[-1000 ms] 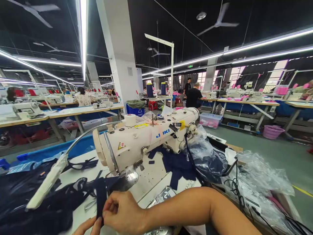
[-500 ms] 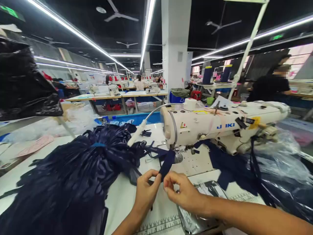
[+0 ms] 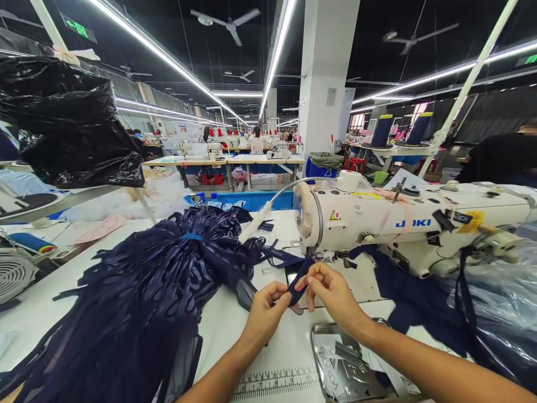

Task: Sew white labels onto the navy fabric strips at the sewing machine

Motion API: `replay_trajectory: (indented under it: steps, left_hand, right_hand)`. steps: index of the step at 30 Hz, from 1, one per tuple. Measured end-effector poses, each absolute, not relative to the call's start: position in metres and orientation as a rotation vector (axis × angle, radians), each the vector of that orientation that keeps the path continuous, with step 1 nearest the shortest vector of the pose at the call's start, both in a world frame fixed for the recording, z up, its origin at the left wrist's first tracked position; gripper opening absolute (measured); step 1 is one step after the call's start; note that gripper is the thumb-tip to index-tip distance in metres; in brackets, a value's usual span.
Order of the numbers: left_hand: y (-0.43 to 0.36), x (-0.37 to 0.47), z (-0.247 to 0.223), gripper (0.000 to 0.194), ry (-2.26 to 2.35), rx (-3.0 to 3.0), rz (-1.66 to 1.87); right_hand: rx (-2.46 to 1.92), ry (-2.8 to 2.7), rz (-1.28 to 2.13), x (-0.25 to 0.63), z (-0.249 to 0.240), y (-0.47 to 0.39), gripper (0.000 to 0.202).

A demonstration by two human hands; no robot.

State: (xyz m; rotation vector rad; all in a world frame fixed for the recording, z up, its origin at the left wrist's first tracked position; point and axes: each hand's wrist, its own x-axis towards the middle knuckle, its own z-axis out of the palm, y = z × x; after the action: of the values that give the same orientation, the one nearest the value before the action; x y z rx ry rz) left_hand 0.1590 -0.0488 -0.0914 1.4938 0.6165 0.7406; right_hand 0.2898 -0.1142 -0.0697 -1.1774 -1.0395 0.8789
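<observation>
A narrow navy fabric strip [image 3: 298, 281] runs from under the head of the white sewing machine [image 3: 369, 215] toward me. My left hand [image 3: 268, 310] pinches its near end between thumb and finger. Just right of it, my right hand [image 3: 329, 291] has its thumb and forefinger closed at the strip's right edge; what lies between those fingertips is too small to make out. A big bundle of navy strips [image 3: 138, 285], tied with a blue band [image 3: 192, 237], lies on the table to the left of my hands.
A metal tray [image 3: 314, 350] with labels and small parts sits below my right forearm. More navy fabric [image 3: 413, 296] lies under the machine at right, beside clear plastic [image 3: 503, 291]. A black plastic bag [image 3: 71, 123] hangs at left. A person in black [image 3: 499, 154] is at far right.
The view has shifted left, so most things appear further right. My right hand has risen along the strip toward the machine, and more of the metal tray shows.
</observation>
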Motion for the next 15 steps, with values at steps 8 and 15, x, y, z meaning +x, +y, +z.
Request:
replay_trajectory:
  steps: [8, 15]
  left_hand:
    - [-0.045, 0.156, -0.094, 0.023, 0.570, 1.585, 0.689]
    - [-0.044, 0.157, -0.099, 0.017, 0.845, 2.039, 0.989]
  right_hand:
    - [-1.104, -0.898, 0.996, 0.294, -0.068, -0.111, 0.025]
    - [-1.039, -0.677, 1.308, 0.269, -0.067, -0.125, 0.026]
